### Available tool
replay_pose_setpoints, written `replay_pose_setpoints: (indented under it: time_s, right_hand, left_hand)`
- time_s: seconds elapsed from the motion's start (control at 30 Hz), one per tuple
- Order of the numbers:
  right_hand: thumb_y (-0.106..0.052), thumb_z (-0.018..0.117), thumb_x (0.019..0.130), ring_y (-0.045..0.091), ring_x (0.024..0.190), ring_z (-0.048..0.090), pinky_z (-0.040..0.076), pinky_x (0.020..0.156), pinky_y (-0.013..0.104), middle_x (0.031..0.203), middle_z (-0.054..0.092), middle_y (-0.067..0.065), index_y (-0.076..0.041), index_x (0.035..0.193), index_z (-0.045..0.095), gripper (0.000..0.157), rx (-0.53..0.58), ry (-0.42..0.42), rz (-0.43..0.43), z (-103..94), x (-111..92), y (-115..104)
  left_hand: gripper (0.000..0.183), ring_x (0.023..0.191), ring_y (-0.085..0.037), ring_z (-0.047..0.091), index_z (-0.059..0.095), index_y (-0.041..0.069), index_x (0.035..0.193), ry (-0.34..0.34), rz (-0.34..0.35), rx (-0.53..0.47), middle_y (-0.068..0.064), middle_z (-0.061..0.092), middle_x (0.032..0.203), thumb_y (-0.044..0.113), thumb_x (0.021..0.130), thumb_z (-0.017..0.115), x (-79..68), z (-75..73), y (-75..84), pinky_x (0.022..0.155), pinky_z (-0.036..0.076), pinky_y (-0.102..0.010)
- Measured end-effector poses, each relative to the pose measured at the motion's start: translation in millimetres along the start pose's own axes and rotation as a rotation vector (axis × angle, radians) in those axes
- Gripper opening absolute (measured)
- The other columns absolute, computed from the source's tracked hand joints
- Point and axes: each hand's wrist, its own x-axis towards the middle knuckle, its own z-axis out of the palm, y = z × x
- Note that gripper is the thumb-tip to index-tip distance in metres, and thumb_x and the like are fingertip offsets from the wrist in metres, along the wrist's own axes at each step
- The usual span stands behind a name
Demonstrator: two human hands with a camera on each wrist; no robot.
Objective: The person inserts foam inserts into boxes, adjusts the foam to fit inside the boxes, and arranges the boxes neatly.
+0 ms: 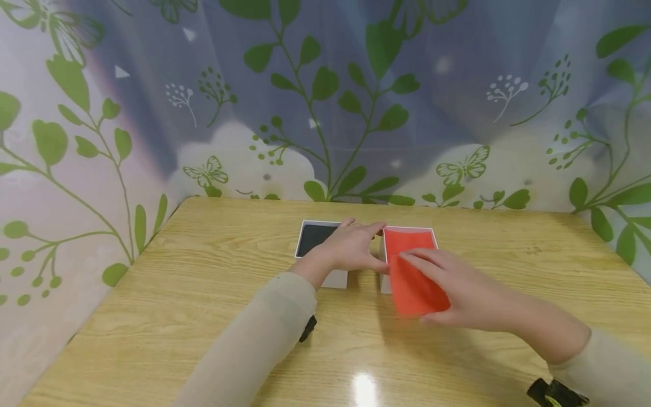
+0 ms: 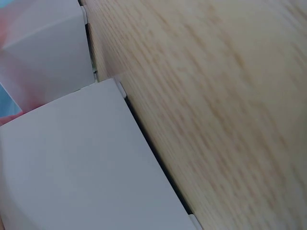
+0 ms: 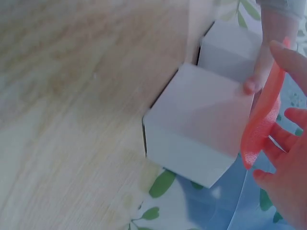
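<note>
Two small white open-top boxes stand side by side on the table. The right white box (image 1: 385, 284) holds red material (image 1: 407, 240), and the left white box (image 1: 335, 279) has dark material (image 1: 314, 237) inside. My right hand (image 1: 470, 291) pinches a thin red sheet (image 1: 414, 291) between thumb and fingers at the right box's front rim. That sheet (image 3: 261, 120) appears bent and flexible in the right wrist view. My left hand (image 1: 351, 247) reaches over the left box and grips the right box's left side, finger at the back corner, thumb near the front one.
The wooden table (image 1: 229, 237) extends around both boxes. Behind it hangs a curtain (image 1: 325, 135) with green leaves and butterflies. The left wrist view shows the boxes' plain white sides (image 2: 86, 163) close up against the wood.
</note>
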Motion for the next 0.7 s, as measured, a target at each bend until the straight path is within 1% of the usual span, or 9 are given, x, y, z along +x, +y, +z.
replay_pose_setpoints:
  time_s: [0.1,0.2,0.3,0.4,0.47,0.57,0.7]
  right_hand:
    - [-0.03,0.083,0.069,0.03,0.118,0.04,0.05,0.08,0.041,0.14,0.037,0.009,-0.008,0.144,0.034,0.092,0.001,0.01,0.033,-3.3,5,8]
    - [-0.031,0.082,0.07,0.033,0.118,0.039,0.05,0.079,0.041,0.141,0.036,0.011,-0.007,0.144,0.034,0.092,0.008,-0.003,0.069,-4.1,8,14]
    - [-0.032,0.082,0.071,0.032,0.116,0.039,0.05,0.076,0.038,0.142,0.035,0.011,-0.008,0.144,0.034,0.091,0.054,-0.014,0.096,-3.6,9,21]
    - [-0.029,0.082,0.071,0.03,0.114,0.04,0.049,0.074,0.035,0.141,0.035,0.01,-0.01,0.145,0.033,0.09,0.105,-0.011,0.095,-3.7,11,28]
    - [-0.028,0.082,0.071,0.03,0.114,0.04,0.049,0.074,0.036,0.14,0.036,0.01,-0.012,0.145,0.032,0.091,0.124,-0.006,0.088,-4.0,14,32]
    - [-0.029,0.082,0.071,0.031,0.117,0.038,0.048,0.077,0.039,0.141,0.036,0.011,-0.012,0.146,0.032,0.092,0.117,-0.007,0.088,-3.4,21,37]
    - [-0.035,0.08,0.072,0.032,0.116,0.039,0.049,0.077,0.039,0.14,0.036,0.012,-0.01,0.145,0.031,0.092,0.14,-0.032,0.136,-2.5,31,41]
  left_hand:
    - [0.096,0.125,-0.012,0.043,0.025,0.014,0.148,0.013,0.008,-0.006,0.004,0.047,0.138,0.062,0.075,0.064,0.4,0.1,-0.5,0.112,0.006,-0.04]
    - [0.099,0.123,-0.012,0.045,0.027,0.013,0.148,0.015,0.01,-0.013,0.005,0.049,0.137,0.066,0.073,0.063,-0.5,2.8,0.0,0.112,0.006,-0.041]
    - [0.1,0.122,-0.012,0.046,0.027,0.013,0.148,0.009,0.01,-0.021,0.004,0.049,0.136,0.068,0.072,0.063,-1.2,5.5,2.9,0.112,0.006,-0.041]
    - [0.1,0.123,-0.012,0.046,0.027,0.012,0.148,0.01,0.013,-0.023,0.003,0.048,0.137,0.068,0.072,0.063,-0.8,6.2,5.1,0.112,0.006,-0.041]
    - [0.101,0.124,-0.013,0.045,0.027,0.012,0.148,0.017,0.014,-0.013,0.002,0.047,0.138,0.067,0.072,0.064,-0.4,5.5,4.9,0.112,0.007,-0.041]
    - [0.1,0.124,-0.013,0.044,0.027,0.012,0.148,0.023,0.011,0.006,0.002,0.046,0.14,0.066,0.072,0.064,-0.2,4.4,3.0,0.112,0.008,-0.041]
    - [0.101,0.124,-0.013,0.044,0.027,0.011,0.148,0.027,0.008,0.021,0.004,0.046,0.139,0.066,0.072,0.065,-0.8,3.3,0.4,0.112,0.008,-0.041]
